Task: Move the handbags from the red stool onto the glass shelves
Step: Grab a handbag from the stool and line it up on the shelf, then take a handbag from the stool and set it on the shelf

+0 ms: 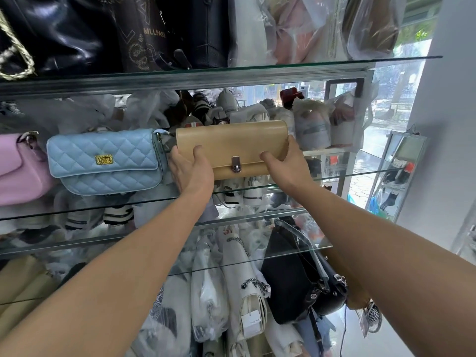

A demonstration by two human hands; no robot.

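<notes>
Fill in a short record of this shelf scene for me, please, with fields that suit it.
Held item: tan handbag, upright, clasp facing camera
Left hand: grips its left end
Right hand: grips its right end
Place: middle glass shelf; contact with glass unclear
Neighbours: blue quilted bag just left, pink bag beyond it

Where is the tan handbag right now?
Head view, centre: the tan handbag is gripped at both ends by the left hand and right hand at the middle glass shelf, just right of the blue quilted bag.
</notes>
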